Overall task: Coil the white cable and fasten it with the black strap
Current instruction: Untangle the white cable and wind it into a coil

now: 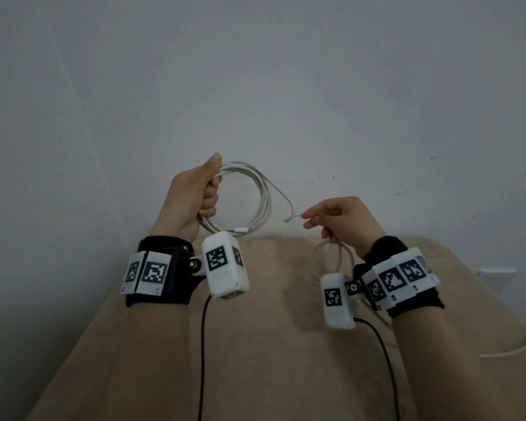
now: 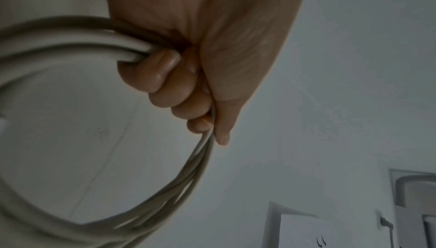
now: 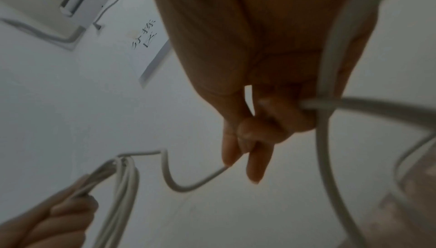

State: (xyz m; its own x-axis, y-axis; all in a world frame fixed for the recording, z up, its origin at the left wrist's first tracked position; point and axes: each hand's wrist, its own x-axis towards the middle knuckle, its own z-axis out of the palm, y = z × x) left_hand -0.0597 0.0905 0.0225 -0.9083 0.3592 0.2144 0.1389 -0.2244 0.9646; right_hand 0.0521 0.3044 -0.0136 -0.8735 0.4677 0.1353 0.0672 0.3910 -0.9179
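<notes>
Gripping the white cable (image 1: 255,189) in a closed fist, the left hand (image 1: 192,196) is holding several gathered loops upright above the beige table (image 1: 255,360), fingers (image 2: 151,76) curling round the bundle and thumb pressing on top. Right of that coil, the right hand (image 1: 343,220) is pinching the cable's loose run between thumb and forefinger, while its lower fingers (image 3: 290,114) are hooking a further loop hanging toward the table. Beyond the coil, a pale wall (image 1: 255,71) is standing. The black strap is not showing in any view.
</notes>
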